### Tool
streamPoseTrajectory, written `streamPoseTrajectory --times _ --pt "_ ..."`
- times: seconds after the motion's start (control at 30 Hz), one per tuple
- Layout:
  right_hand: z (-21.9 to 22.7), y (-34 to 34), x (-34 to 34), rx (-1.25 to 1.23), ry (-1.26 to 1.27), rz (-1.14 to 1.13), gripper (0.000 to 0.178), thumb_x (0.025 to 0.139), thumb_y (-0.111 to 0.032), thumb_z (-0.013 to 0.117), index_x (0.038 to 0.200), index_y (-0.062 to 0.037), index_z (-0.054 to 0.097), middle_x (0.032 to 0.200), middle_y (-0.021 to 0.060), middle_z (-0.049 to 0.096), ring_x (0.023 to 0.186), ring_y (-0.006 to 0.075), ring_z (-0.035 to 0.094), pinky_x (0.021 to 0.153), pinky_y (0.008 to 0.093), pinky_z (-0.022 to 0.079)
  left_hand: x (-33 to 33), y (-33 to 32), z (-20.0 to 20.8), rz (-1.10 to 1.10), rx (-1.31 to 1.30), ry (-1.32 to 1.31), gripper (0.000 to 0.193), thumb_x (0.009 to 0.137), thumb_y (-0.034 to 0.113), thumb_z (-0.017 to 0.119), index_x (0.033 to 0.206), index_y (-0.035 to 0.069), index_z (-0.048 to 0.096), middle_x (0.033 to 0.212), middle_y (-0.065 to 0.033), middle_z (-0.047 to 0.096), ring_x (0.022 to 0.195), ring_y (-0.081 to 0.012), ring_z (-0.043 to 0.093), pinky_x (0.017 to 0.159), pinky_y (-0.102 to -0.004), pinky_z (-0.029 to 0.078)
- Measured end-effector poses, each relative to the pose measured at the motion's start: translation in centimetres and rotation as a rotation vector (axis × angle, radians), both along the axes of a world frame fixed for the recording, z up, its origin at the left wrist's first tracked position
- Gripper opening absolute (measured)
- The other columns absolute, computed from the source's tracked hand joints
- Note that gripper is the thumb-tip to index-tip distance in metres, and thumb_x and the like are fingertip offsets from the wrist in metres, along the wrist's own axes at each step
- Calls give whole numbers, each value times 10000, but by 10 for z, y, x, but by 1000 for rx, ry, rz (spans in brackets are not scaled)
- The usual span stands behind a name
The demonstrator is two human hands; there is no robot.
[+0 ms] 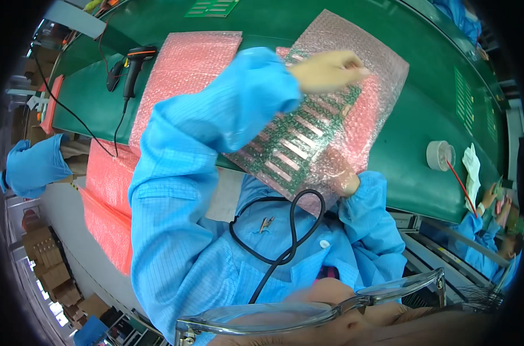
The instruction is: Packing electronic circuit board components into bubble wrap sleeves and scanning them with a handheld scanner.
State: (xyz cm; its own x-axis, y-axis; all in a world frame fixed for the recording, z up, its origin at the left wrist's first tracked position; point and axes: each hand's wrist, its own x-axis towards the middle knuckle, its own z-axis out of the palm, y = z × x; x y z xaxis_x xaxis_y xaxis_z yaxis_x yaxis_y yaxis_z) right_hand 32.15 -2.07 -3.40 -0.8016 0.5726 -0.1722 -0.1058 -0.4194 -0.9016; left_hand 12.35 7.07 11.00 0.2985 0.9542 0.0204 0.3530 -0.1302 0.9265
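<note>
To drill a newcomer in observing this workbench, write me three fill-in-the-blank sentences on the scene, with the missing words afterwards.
The flat green circuit board shows through translucent pinkish plastic ___ wrap.
The black gun-shaped plastic scanner is to the ___ of the round translucent plastic tub.
In the picture, the bare, blue-sleeved left hand is above rather than ___ the right hand.

Missing words: bubble; left; below.

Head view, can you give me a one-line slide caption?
Left hand over translucent bubble wrap covering a green circuit panel, right hand at the wrap's near edge, at a green workbench.
</note>
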Motion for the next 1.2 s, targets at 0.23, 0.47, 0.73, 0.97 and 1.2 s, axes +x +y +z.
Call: streamPoseTrajectory --times 0.23,0.47,0.73,0.97,1.2 --pt "26 8 -14 729 -464 104 396 787 -129 636 1144 -13 509 1046 116 569 929 225 535 809 381 426 -149 -115 -60 597 -215 -67 388 899 315 494 1134 6 483 962 -94 566 868 -142 532 719 -271 439" --pt "46 20 2 185 -354 318 276 812 -156 625 1030 -15 531 904 104 583 766 215 556 685 328 454 -89 -193 -86 589 -288 -247 344 905 273 497 1118 4 525 954 -77 593 851 -118 533 729 -254 429" --pt "69 11 10 282 -473 578 137 881 -108 524 961 2 537 800 98 587 723 183 596 622 301 488 -101 -134 -88 596 -351 -653 303 889 243 537 1092 18 540 961 -49 597 852 -115 554 732 -244 438" --pt "100 39 49 277 -612 162 224 869 -110 520 1075 -22 525 822 50 593 660 150 581 594 288 465 -102 -92 -84 509 -309 -754 249 852 152 592 1047 2 554 969 -69 616 857 -129 585 747 -257 466" --pt "87 82 5 299 -493 -494 374 870 -192 563 1169 17 484 1097 83 551 946 112 526 834 237 413 -96 -93 -85 514 -280 -805 254 859 100 564 1086 -6 526 1007 -75 605 885 -131 580 769 -271 468"
